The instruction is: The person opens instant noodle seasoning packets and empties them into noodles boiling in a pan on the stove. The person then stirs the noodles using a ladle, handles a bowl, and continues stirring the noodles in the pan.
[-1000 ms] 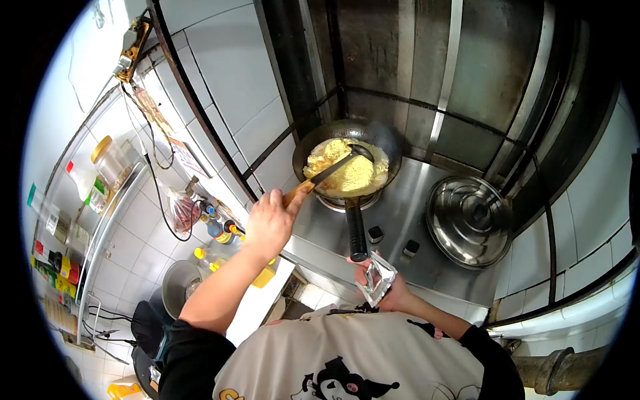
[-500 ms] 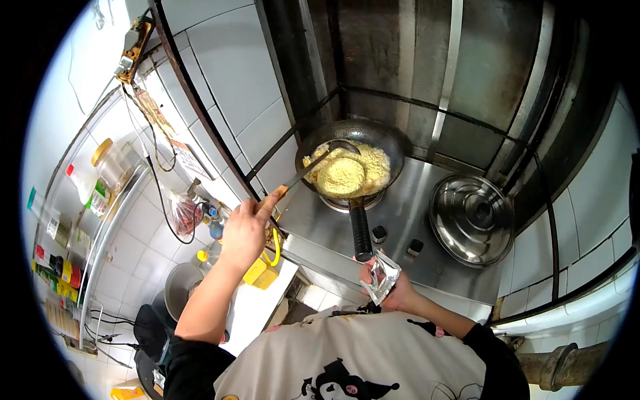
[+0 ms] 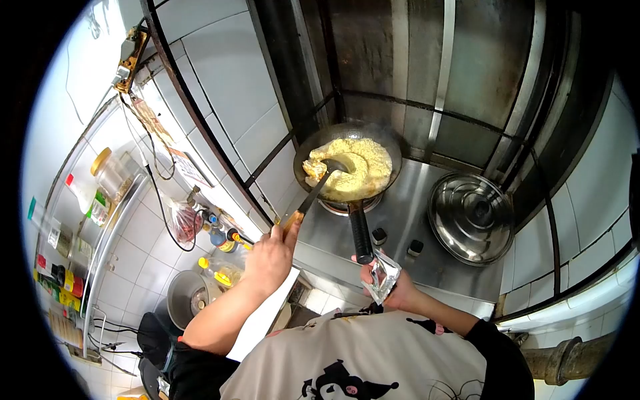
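My left hand point(image 3: 270, 259) is closed round the wooden handle of a metal spatula point(image 3: 313, 195), whose head rests among the food in the wok. In the dark wok point(image 3: 303, 148) on the stove lie two pale yellow noodle cakes point(image 3: 360, 167), with some cooked egg point(image 3: 313, 169) at the left. My right hand point(image 3: 401, 293) grips a torn silver foil packet point(image 3: 383, 277) just below the end of the wok's black handle point(image 3: 359, 233). Part of the right hand's fingers is hidden behind the packet.
A steel lid point(image 3: 472, 219) sits on the stovetop point(image 3: 427, 267) at right, near two black knobs. To the left are oil bottles point(image 3: 223, 272), a grey pot point(image 3: 183, 297) and a shelf point(image 3: 110, 230) of jars. A black metal frame runs round the stove.
My left hand has moved right and slightly down, drawing the spatula head toward the near left part of the noodles. My right hand and the packet have hardly moved.
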A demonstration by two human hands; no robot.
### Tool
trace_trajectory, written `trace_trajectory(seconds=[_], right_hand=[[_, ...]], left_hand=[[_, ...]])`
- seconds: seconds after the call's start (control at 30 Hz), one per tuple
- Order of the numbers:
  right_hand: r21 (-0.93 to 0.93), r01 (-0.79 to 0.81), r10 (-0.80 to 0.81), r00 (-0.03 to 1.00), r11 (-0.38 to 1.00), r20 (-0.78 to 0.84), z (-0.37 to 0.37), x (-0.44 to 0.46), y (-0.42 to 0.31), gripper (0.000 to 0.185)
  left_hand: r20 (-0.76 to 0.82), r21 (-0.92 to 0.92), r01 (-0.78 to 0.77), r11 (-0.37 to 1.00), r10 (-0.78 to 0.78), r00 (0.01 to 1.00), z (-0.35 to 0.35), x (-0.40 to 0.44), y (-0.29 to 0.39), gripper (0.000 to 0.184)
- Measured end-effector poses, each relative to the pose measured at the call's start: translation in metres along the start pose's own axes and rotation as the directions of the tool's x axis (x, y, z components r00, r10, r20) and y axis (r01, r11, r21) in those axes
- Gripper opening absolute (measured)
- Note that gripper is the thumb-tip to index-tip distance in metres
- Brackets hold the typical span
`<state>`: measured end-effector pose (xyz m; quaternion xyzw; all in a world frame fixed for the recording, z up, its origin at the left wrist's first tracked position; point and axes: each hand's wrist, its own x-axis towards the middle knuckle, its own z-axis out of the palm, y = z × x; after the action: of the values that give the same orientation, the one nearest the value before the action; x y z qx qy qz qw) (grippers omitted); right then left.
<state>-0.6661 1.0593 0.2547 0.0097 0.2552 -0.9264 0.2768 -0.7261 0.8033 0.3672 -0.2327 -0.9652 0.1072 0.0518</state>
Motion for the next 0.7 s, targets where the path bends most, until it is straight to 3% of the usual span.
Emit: trace_trajectory(seconds=[0.17, 0.33, 0.43, 0.53, 0.7], right_hand=[[-0.039, 0.014, -0.015, 1.000, 0.999, -0.024, 0.000, -0.002, 0.002, 0.071], [-0.068, 0.055, -0.057, 0.998, 0.996, -0.033, 0.001, -0.002, 0.005, 0.066], [-0.022, 0.086, -0.086, 0.996, 0.996, -0.025, -0.009, -0.004, 0.008, 0.051], [0.058, 0.161, -0.138, 0.949, 0.985, -0.283, -0.034, 0.000, 0.013, 0.047], [-0.146, 0.279, -0.315, 0.849, 0.949, -0.425, -0.005, -0.019, -0.008, 0.039]], left_hand=[[0.074, -0.049, -0.001, 0.999, 0.005, 0.997, 0.002, 0.009, 0.001, 0.057], [-0.022, -0.167, 0.042, 0.985, -0.046, 0.999, -0.011, 0.004, -0.022, 0.069], [-0.108, -0.277, 0.076, 0.958, -0.110, 0.988, 0.003, 0.022, -0.043, 0.077], [-0.152, -0.289, 0.111, 0.951, -0.160, 0.975, 0.020, 0.038, -0.035, 0.075], [-0.076, -0.277, 0.136, 0.951, -0.163, 0.984, 0.053, 0.061, -0.020, 0.072]])
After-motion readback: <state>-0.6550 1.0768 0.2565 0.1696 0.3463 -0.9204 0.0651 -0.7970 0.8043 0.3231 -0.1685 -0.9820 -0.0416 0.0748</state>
